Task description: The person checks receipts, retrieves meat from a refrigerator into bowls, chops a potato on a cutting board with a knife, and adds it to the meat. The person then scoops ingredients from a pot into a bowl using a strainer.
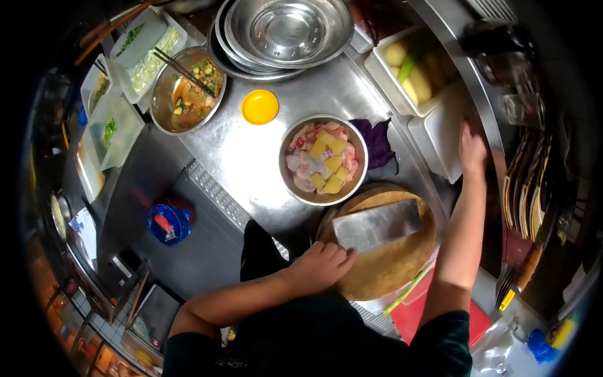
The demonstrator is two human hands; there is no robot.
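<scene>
My left hand (321,267) is curled closed at the left edge of the round wooden chopping board (383,273). Its knuckles are beside the lower left corner of a cleaver (377,224), whose broad blade lies flat on the board. The cleaver's handle is not visible, and what my fingers close on, if anything, is hidden. My right hand (472,151) reaches out to the right side of a white container (440,135), with fingers extended and slightly blurred. Above the board, a steel bowl (284,173) holds raw meat pieces (304,164) topped with yellow chunks (333,164).
A dark purple leaf (378,144) sits beside the meat bowl. Stacked steel basins (289,31), a yellow dish (259,107) and a bowl with chopsticks (188,91) occupy the counter's far side. A tub of peeled potatoes (383,66) adjoins the white container. Below the board is a red board (468,317).
</scene>
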